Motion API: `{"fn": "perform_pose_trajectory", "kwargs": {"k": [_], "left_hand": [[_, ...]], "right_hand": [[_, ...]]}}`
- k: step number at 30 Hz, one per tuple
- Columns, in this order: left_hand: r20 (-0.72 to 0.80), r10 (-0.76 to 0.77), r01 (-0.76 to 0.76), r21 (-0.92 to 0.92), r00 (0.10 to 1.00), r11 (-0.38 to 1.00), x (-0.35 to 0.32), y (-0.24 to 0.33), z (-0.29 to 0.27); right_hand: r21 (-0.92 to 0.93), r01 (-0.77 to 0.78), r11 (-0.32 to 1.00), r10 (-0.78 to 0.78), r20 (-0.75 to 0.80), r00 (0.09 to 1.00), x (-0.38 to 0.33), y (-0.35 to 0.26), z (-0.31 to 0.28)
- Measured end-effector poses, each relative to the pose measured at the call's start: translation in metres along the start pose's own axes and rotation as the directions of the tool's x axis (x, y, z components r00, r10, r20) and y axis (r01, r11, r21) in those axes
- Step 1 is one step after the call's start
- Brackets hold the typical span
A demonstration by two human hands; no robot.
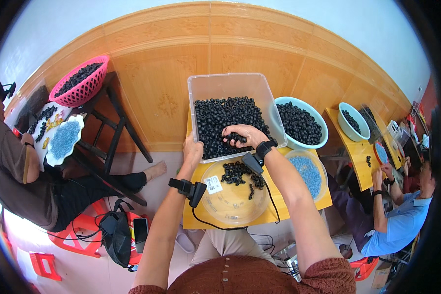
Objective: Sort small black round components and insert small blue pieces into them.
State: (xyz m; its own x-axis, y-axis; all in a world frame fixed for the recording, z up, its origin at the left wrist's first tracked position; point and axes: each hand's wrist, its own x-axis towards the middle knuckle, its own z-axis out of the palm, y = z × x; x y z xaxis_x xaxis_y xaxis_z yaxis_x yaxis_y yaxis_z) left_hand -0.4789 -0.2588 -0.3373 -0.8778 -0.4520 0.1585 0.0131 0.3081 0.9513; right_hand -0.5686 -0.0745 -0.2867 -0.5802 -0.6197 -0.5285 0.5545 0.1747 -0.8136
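Observation:
A clear rectangular plastic bin (pixel 228 85) full of small round black pieces (pixel 228 115) stands before me on the yellow table. My left hand (pixel 193 150) grips the bin at its near left corner; part of its fingers is hidden. Over the near right part of the bin, my right hand (pixel 247 134) is closed around a handful of the black pieces. Nearer to me lies a shallow round clear tray (pixel 230 208) with a white label. Some black pieces with elongated fittings (pixel 236 172) are heaped in its far part.
Right of the bin are a pale blue bowl of black pieces (pixel 299 122) and a round container of small blue pieces (pixel 306 174). A pink basket (pixel 95 81) stands at left. One person (pixel 19 171) sits left, another (pixel 399 215) right. Cables hang by the table's near edge.

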Motion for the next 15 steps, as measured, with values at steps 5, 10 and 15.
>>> {"fn": "perform_pose_trajectory", "kwargs": {"k": [5, 10, 15], "left_hand": [[-0.009, 0.04, -0.039, 0.07, 0.999, 0.997, 0.001, 0.003, 0.0], [-0.008, 0.034, -0.033, 0.072, 0.999, 0.997, -0.001, 0.016, -0.007], [0.04, -0.043, 0.042, 0.026, 0.998, 0.999, 0.001, 0.022, -0.007]], "right_hand": [[0.174, 0.084, 0.981, -0.105, 0.113, 0.988, -0.031, -0.021, -0.005], [0.26, 0.203, 0.944, -0.241, 0.123, 0.963, -0.084, -0.022, -0.003], [0.308, 0.235, 0.922, -0.281, 0.114, 0.953, -0.127, 0.019, -0.015]]}}
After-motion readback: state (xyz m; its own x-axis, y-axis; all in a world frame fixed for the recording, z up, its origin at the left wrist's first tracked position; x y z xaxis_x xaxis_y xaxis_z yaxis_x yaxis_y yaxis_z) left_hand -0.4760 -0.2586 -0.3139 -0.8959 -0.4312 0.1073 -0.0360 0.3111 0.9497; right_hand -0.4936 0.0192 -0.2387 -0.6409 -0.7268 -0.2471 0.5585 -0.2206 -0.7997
